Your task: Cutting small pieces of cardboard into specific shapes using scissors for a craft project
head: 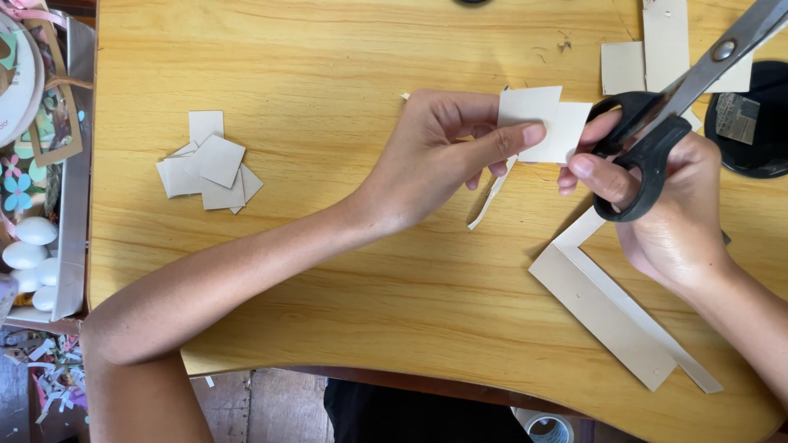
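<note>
My left hand (443,152) pinches small pale card squares (542,119) between thumb and fingers, held just above the wooden table (328,49). My right hand (657,205) grips black-handled scissors (657,131), blades pointing up to the right corner and shut; its fingertips touch the right edge of the held squares. A thin cut strip (492,197) lies on the table under my left fingers.
A pile of several cut card squares (209,164) lies at the left. A long folded card strip (611,312) rests at lower right, more card pieces (648,57) at top right beside a black round object (759,123). A craft-filled tray (49,164) borders the left edge.
</note>
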